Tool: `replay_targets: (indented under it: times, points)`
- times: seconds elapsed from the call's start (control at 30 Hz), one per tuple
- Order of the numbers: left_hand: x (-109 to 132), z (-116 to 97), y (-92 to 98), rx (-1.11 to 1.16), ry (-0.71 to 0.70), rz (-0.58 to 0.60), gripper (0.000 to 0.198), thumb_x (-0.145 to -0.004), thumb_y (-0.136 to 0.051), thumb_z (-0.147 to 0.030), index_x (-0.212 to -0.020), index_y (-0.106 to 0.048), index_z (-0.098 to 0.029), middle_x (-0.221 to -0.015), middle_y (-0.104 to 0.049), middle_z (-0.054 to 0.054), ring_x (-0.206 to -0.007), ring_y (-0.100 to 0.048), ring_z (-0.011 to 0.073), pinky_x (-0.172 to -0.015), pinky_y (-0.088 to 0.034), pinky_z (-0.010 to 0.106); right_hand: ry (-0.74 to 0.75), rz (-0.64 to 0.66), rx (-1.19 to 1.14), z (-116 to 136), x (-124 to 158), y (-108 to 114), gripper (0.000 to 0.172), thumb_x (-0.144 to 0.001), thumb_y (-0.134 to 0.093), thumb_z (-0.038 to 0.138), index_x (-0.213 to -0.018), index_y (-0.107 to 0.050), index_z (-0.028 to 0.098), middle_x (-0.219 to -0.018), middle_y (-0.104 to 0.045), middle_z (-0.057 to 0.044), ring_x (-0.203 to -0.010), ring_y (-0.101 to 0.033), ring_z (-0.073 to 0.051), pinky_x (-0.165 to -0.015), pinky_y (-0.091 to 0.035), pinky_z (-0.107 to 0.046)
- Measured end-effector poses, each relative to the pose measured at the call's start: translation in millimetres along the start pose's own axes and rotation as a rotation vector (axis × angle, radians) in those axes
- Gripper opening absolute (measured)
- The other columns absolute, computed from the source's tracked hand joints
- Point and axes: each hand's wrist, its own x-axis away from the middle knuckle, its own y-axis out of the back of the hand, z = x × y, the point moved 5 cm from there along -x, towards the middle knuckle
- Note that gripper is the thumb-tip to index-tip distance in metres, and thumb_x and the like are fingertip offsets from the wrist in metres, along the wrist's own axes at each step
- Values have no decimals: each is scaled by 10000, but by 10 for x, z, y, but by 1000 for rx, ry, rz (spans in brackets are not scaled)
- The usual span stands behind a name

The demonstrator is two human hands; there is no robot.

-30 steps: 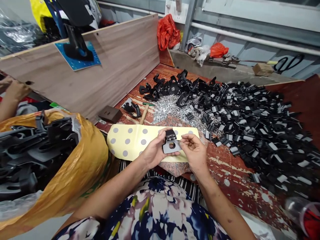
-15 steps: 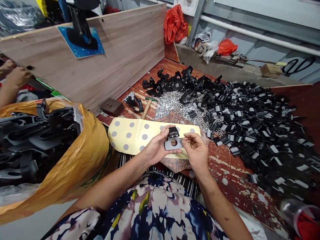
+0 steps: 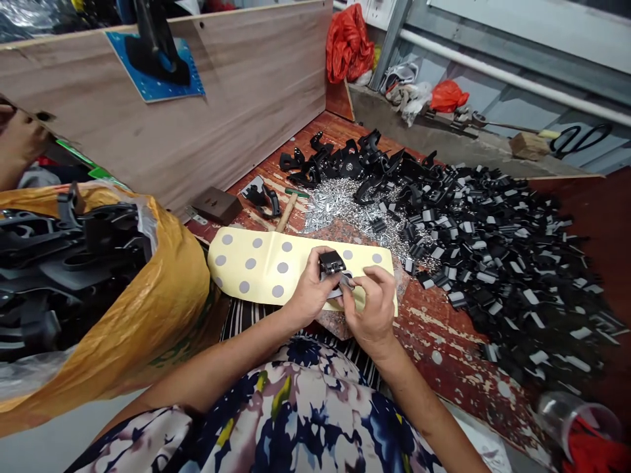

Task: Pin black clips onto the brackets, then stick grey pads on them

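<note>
My left hand (image 3: pixel 311 289) is closed around a small black clip (image 3: pixel 331 261) with a grey plate, held over the yellow sheet (image 3: pixel 261 282). Its thumb lies across the plate and hides the hole seen there earlier. At the clip's right side, my right hand (image 3: pixel 371 305) pinches a small grey round sticker (image 3: pixel 347 280), similar to the dots on the sheet. Fingers partly cover this piece, and I cannot tell whether it is stuck to the plate. Grey dots in rows mark the sheet, which lies over a speckled stone slab (image 3: pixel 340 231).
Silver rivets (image 3: pixel 328 203) lie heaped behind the sheet, beside a large pile of black clips (image 3: pixel 473 243). A hammer (image 3: pixel 287 211) and a brown block (image 3: pixel 217 205) are near the wooden partition (image 3: pixel 256 85). At left stands an orange sack (image 3: pixel 182 282) of black parts; another person's hand (image 3: pixel 22 138) shows beyond.
My right hand has moved left and lower, bringing the grey round sticker against the clip. My left thumb has come over the clip's plate, which is now tilted and mostly covered.
</note>
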Motion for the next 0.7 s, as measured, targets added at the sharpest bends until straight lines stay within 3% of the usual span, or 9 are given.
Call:
replay_targets:
  times: [0.1,0.2,0.27,0.37,0.5,0.6,0.7]
  points:
    - [12,13,59,-41,-34,-10,427,-790,-775,-194,-1138,-538,-266,-1001,-560,-14,-884,-569,157,-765,-503,257,75,-61,185,50,-1,81,338,-844,-770,221,-1120,-590,298,-1303,-577,-120,-1182,-590,-309,-1054,-450,-552]
    - [44,25,71,29,48,51,496,-807,-776,-255,-1206,-485,-298,-978,-536,-13,-708,-578,142,-557,-492,244,-15,-75,243,3,-81,169,464,-784,-851,361,-1150,-579,272,-1299,-567,-143,-1258,-527,-365,-1098,-388,-612]
    - [71,-16,43,55,62,125,542,-799,-797,-282,-1233,-472,-308,-953,-531,-12,-645,-574,139,-457,-460,219,-160,24,44,-76,-118,136,426,-812,-814,391,-1132,-570,250,-1182,-616,-117,-1165,-581,-325,-1041,-455,-544]
    - [114,-110,6,43,45,216,553,-790,-823,-285,-1234,-495,-296,-925,-543,-4,-618,-572,130,-434,-464,205,-335,153,-316,-140,-81,4,225,-906,-698,331,-1074,-585,233,-974,-643,-42,-933,-637,-220,-882,-525,-379]
    - [221,-159,19,75,174,382,584,-869,-749,-304,-1366,-444,-340,-1006,-584,19,-585,-630,127,-516,-534,253,-357,137,-386,-149,-11,-48,110,-936,-667,314,-1010,-658,234,-916,-653,-30,-878,-626,-207,-816,-510,-334]
    - [402,-284,120,122,234,540,759,-859,-740,-249,-1487,-346,-410,-1213,-581,61,-818,-726,209,-713,-617,348,-446,179,-533,-166,5,-112,144,-905,-713,332,-1007,-663,243,-902,-660,-22,-834,-629,-201,-755,-511,-314]
    - [660,-530,384,-22,206,497,734,-902,-685,-214,-1516,-345,-427,-1260,-557,63,-902,-719,204,-819,-609,374,-460,343,-660,-49,-16,-272,169,-890,-741,352,-1000,-676,241,-882,-662,-17,-825,-634,-190,-752,-511,-297]
